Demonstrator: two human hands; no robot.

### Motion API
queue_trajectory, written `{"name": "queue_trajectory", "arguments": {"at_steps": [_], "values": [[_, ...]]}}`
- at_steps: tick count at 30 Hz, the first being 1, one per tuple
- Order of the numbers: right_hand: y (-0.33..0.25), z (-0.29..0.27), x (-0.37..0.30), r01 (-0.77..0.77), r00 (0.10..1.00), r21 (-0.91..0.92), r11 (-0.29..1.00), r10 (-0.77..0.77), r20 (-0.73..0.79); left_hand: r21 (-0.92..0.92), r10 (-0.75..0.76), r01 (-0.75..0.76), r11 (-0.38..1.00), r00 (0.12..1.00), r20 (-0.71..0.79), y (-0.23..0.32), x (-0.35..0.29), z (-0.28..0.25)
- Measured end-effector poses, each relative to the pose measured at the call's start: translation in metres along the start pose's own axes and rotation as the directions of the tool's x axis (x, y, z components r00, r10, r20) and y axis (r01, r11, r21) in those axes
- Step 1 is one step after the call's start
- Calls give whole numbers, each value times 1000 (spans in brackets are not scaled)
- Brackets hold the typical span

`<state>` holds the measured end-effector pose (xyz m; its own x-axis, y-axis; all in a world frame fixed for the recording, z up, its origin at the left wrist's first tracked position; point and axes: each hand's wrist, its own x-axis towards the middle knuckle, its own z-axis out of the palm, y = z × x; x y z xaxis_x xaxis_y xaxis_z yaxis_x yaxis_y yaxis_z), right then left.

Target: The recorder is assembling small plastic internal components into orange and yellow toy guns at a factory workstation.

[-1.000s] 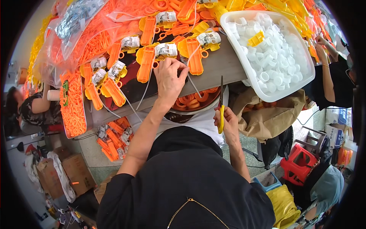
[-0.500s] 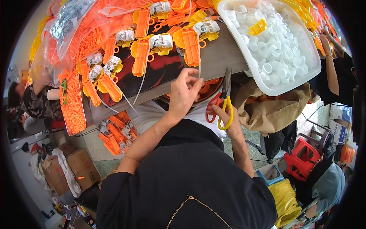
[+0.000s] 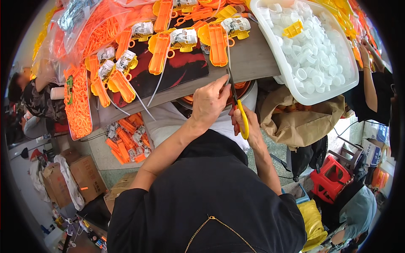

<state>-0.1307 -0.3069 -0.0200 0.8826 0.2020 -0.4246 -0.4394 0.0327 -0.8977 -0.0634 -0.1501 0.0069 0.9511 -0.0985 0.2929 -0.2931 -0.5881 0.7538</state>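
Scissors [image 3: 243, 120] now stand farther left than in the earlier frame, blades upward, close beside the left hand [image 3: 209, 103] at centre; the white tube [image 3: 229, 54] is thus near the blades. Left grip: narrow, apparently pinching the tube's lower end. Right hand [image 3: 249, 122] grip: closed around the handles. Tube location: upper centre, along the orange-and-yellow housing [image 3: 218, 44] on the counter [image 3: 258, 55].

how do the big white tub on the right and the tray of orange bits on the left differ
The white tub is broad, while the orange bits' tray is long and narrow. The tub holds white caps; the tray holds small orange pieces. A yellow part lies among the tub's contents, a green part at the tray's left side. Both are open-topped and full of loose parts.
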Motion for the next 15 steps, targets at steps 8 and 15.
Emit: {"name": "queue_trajectory", "arguments": {"at_steps": [8, 15], "values": [[1, 8, 0, 9, 999, 21, 1000, -9, -39, 57, 63, -61, 997, 998, -29, -5, -2, 0], [-4, 12, 0, 25, 992, -83, 996, -35, -119, 57, 63, -61, 997, 997, -48, -7, -2, -6]]}}
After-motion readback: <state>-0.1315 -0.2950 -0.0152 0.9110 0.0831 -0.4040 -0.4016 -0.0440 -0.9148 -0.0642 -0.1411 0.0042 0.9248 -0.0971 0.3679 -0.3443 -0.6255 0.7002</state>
